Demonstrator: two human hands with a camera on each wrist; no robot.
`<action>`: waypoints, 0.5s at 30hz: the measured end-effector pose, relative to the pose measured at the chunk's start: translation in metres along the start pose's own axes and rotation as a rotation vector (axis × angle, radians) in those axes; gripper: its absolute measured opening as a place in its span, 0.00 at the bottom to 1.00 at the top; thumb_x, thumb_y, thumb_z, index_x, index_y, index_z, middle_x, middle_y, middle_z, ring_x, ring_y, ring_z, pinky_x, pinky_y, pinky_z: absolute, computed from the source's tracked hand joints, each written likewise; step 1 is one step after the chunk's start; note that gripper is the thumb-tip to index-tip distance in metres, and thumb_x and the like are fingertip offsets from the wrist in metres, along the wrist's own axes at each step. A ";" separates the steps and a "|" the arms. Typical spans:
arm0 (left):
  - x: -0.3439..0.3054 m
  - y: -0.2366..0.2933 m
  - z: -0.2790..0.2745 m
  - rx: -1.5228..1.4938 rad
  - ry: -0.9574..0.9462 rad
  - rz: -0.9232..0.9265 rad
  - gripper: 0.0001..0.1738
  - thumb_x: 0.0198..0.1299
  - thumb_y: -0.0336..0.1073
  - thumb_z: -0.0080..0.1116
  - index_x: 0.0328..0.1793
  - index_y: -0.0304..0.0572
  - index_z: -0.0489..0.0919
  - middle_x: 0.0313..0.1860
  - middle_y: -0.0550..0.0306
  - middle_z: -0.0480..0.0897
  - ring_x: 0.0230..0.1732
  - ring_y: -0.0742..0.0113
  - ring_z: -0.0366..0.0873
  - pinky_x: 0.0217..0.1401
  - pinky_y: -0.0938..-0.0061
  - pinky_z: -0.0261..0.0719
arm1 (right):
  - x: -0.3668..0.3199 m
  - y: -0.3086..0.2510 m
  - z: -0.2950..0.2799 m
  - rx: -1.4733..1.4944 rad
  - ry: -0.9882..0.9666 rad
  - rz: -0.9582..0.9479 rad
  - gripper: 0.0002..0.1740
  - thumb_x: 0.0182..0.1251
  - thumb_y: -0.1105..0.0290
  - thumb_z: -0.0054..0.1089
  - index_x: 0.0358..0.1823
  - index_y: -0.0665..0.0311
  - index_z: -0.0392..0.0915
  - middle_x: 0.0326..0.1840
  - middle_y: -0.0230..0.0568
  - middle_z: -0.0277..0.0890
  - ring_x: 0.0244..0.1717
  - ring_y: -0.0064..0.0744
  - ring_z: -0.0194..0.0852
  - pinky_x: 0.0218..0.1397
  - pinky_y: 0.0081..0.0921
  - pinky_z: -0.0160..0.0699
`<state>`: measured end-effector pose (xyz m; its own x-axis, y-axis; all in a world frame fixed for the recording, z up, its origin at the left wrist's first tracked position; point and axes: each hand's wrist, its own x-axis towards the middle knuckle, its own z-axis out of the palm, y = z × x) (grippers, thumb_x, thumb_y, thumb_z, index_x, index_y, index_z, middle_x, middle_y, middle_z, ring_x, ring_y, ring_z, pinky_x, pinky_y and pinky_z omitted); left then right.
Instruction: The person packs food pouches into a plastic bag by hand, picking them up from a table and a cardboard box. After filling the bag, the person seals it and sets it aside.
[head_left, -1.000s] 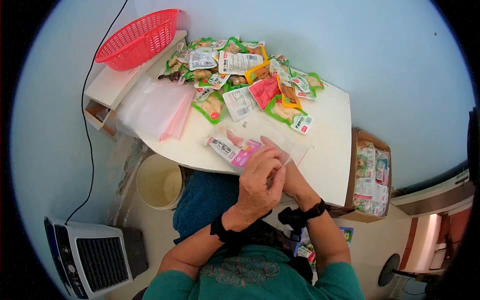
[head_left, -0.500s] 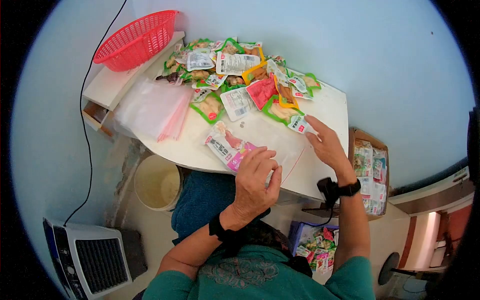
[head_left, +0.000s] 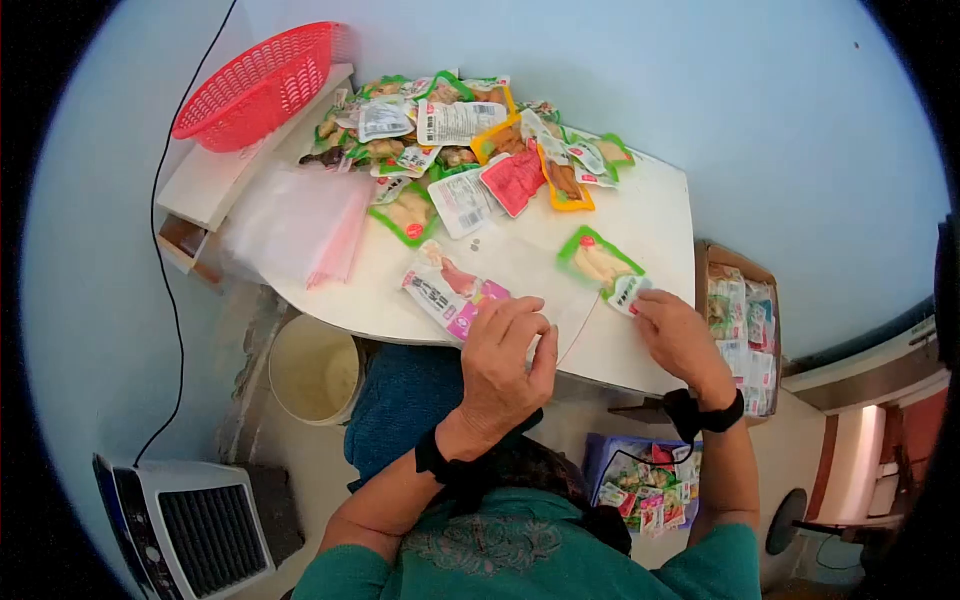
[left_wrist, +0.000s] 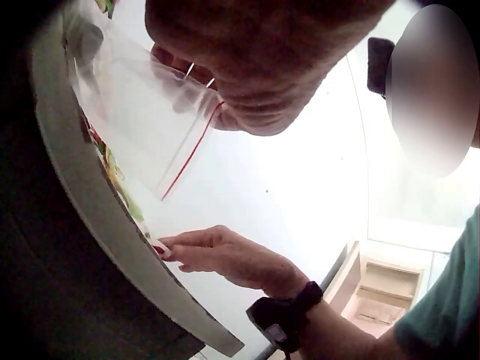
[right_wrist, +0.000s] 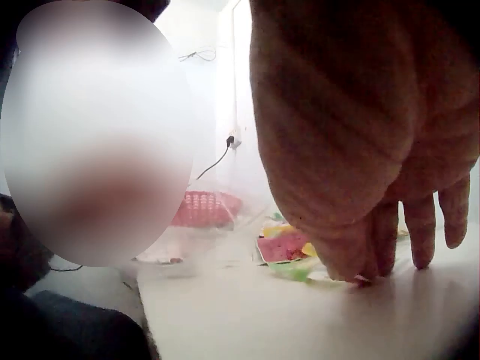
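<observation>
My left hand (head_left: 508, 360) pinches the open-end side of a clear zip bag (head_left: 562, 300) with a red seal line, at the table's front edge. Inside the bag's left part lies a white and purple food packet (head_left: 445, 290) with a meat picture, partly hidden by my fingers. To the right, my right hand (head_left: 685, 340) grips the white end of a green-edged food packet (head_left: 602, 262) with pale contents, between thumb and fingers. In the left wrist view, fingers of the left hand (left_wrist: 262, 67) show through the bag's film.
Several food packets (head_left: 465, 205) lie piled at the back of the white table (head_left: 655, 225). Flat clear bags (head_left: 290, 220) are stacked at left, near a red basket (head_left: 255, 95). A carton (head_left: 768, 400) and a purple crate (head_left: 597, 455) of packets stand below, with a bucket (head_left: 285, 375) at left.
My right hand left the bag, reached to the front of the packet pile, and pulled the green-edged packet down and to the right. My left hand stayed at the bag.
</observation>
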<state>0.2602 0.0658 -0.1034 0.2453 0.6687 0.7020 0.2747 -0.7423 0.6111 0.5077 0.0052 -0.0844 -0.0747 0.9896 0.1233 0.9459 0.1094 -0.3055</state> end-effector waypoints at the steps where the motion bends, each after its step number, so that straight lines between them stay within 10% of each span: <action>1: 0.000 0.001 0.001 0.002 -0.005 0.002 0.09 0.49 0.22 0.64 0.35 0.38 0.76 0.44 0.46 0.82 0.46 0.45 0.79 0.53 0.58 0.77 | -0.004 0.003 0.001 -0.040 0.002 0.152 0.12 0.64 0.70 0.59 0.43 0.71 0.79 0.40 0.54 0.78 0.45 0.57 0.76 0.49 0.44 0.77; 8: 0.000 0.004 0.003 0.028 -0.001 0.033 0.09 0.48 0.22 0.64 0.34 0.39 0.77 0.41 0.48 0.81 0.42 0.47 0.78 0.48 0.59 0.75 | 0.018 0.023 0.018 -0.148 0.371 0.148 0.26 0.55 0.59 0.71 0.48 0.72 0.76 0.45 0.57 0.75 0.47 0.55 0.75 0.51 0.44 0.75; 15: -0.002 0.006 0.000 0.132 0.000 0.062 0.09 0.47 0.23 0.66 0.34 0.40 0.77 0.33 0.51 0.77 0.35 0.50 0.75 0.37 0.62 0.74 | 0.034 0.037 0.014 0.112 0.127 0.377 0.22 0.46 0.61 0.77 0.34 0.69 0.76 0.34 0.50 0.74 0.37 0.46 0.73 0.41 0.38 0.74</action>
<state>0.2611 0.0604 -0.1008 0.2659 0.6216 0.7369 0.3791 -0.7702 0.5129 0.5355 0.0437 -0.1046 0.3170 0.9435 0.0966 0.8588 -0.2424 -0.4513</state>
